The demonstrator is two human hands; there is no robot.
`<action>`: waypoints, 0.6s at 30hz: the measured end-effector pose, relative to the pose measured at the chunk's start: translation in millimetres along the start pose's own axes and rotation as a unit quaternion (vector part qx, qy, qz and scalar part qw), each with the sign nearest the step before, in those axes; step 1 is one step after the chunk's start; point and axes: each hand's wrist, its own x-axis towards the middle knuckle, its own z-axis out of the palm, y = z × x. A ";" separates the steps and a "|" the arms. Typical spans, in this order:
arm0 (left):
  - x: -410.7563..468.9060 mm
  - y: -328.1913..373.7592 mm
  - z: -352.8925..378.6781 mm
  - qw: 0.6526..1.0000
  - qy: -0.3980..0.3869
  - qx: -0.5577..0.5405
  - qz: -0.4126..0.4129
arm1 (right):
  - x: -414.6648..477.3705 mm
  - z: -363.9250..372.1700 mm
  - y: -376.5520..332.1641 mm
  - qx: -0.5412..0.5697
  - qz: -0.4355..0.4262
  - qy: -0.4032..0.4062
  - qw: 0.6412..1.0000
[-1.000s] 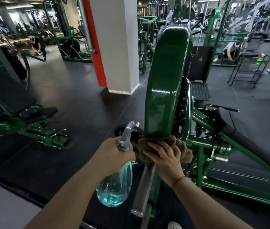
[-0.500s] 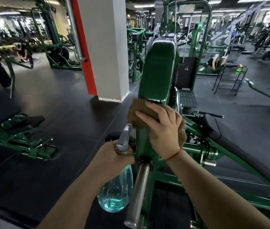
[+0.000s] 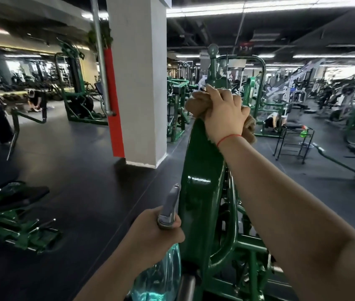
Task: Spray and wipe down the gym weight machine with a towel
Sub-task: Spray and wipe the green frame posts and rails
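A glossy green arm of the weight machine (image 3: pixel 200 170) rises in front of me at centre. My right hand (image 3: pixel 224 114) presses a brown towel (image 3: pixel 196 105) over the arm's top end, fingers closed around the cloth. Low at centre, my left hand (image 3: pixel 152 231) grips the neck of a clear teal spray bottle (image 3: pixel 159 276) with a silver nozzle pointing up, just left of the arm. The bottle's base runs out of the frame's bottom edge.
A white pillar with a red stripe (image 3: pixel 137 83) stands ahead on the left. A green bench machine (image 3: pixel 9 209) sits low at left. A black rack (image 3: pixel 293 142) and more green machines fill the right. People crouch in the background. Dark rubber floor (image 3: pixel 89 174) lies between.
My right hand has slid the towel up the green arm, from its lower end to its top. The left hand with the spray bottle has stayed low beside the arm.
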 end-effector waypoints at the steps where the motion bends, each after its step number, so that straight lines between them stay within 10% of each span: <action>1: 2.2 1.7 0.3 1.000 -0.002 0.001 -0.004 | 5.8 0.7 -1.2 -0.006 0.023 -0.011 1.000; 18: -22.2 -20.4 -2.8 0.999 0.022 -0.027 -0.034 | -114.4 13.5 -13.0 -0.114 -0.066 0.074 0.989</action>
